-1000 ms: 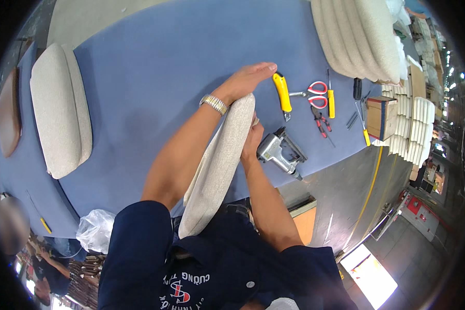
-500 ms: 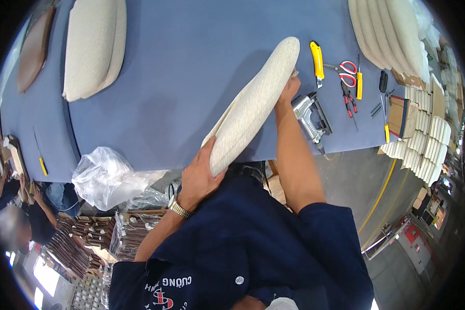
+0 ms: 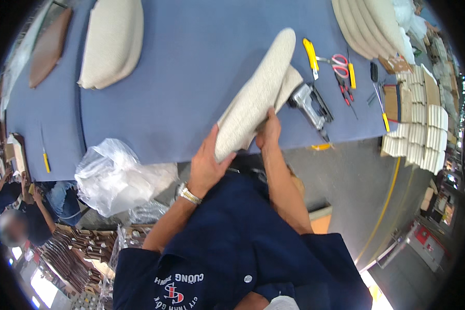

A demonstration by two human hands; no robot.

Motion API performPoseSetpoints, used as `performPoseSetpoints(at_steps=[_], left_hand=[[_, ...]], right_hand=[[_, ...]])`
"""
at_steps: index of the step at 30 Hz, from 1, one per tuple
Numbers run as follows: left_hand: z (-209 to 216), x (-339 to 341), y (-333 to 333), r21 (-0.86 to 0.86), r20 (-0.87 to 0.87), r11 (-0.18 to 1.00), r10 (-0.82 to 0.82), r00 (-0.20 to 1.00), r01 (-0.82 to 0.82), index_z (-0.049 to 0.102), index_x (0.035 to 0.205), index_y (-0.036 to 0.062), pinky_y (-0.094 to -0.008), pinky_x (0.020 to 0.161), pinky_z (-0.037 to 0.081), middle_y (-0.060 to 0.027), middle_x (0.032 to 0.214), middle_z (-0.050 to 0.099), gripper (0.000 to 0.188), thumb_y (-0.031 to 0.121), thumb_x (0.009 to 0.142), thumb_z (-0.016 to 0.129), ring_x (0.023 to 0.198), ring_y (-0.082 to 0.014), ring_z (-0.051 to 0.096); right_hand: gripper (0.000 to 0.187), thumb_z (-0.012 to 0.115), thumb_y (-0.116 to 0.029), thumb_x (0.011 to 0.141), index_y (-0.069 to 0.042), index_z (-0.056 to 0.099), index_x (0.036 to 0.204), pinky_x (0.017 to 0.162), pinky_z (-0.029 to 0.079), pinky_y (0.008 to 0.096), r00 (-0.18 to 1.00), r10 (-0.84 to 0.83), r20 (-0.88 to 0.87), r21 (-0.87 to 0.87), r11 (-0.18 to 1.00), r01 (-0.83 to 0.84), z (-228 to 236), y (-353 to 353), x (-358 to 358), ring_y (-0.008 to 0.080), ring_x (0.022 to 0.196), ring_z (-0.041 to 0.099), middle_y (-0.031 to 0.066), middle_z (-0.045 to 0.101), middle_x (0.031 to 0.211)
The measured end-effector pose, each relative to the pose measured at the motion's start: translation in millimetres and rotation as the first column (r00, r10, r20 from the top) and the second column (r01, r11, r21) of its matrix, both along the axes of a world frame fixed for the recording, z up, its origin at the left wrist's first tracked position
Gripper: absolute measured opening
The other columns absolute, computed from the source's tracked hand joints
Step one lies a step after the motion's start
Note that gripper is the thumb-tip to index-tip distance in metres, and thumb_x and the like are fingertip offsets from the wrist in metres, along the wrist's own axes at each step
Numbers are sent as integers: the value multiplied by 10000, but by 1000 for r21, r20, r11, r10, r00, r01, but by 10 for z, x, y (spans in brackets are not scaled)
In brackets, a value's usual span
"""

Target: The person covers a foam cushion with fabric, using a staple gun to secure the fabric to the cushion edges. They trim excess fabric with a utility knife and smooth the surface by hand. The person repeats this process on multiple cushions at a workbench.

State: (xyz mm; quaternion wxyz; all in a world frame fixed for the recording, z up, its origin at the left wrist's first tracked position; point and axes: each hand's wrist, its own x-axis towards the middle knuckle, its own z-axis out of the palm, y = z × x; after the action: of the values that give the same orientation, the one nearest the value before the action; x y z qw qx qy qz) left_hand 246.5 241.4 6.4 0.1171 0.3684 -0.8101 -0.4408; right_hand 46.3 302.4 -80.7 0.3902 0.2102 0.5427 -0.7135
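Observation:
A long beige fabric-covered pad (image 3: 254,98) is held tilted on edge over the near part of the table, its far end pointing up and to the right. My left hand (image 3: 207,161) is closed round its near end, thumb across the bottom. My right hand (image 3: 268,132) grips the pad's right side, fingers partly hidden behind the fabric. A loose-looking beige flap (image 3: 289,85) shows along that side, and its underside is mostly out of sight. Just right of the flap lies a silver staple gun (image 3: 311,108) on the blue-grey table (image 3: 175,77).
Right of the staple gun lie a yellow utility knife (image 3: 310,54), red-handled scissors (image 3: 340,66), pliers (image 3: 343,90) and screwdrivers (image 3: 352,76). Beige pads lie stacked at far left (image 3: 112,44) and far right (image 3: 369,28). Clear plastic (image 3: 111,178) bunches at the near edge. A co-worker (image 3: 33,214) is at left.
My right hand has slid from the pad's far end down toward its near end. A fabric flap now shows on the right side. The whole view has shifted slightly.

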Motion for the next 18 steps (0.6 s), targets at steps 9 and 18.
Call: performPoseSetpoints(at_steps=[9,18], left_hand=[[-230,63,-33,-130,24,992,8,1000,-5,398,1538,27,-472,977,547,-241,1385,607,857,356,858,804,1193,-410,643],[180,-474,-196,-104,254,982,-126,959,156,397,1523,53,-526,869,566,-290,1231,674,885,510,858,758,1052,-469,688]], right_hand=[[718,455,-535,1074,153,661,1078,855,515,451,915,170,-365,471,882,25,-312,-248,249,346,951,695,273,724,1043],[684,479,-524,1063,128,679,1118,808,525,491,859,155,-487,357,933,34,-656,-144,74,353,909,707,238,737,987]])
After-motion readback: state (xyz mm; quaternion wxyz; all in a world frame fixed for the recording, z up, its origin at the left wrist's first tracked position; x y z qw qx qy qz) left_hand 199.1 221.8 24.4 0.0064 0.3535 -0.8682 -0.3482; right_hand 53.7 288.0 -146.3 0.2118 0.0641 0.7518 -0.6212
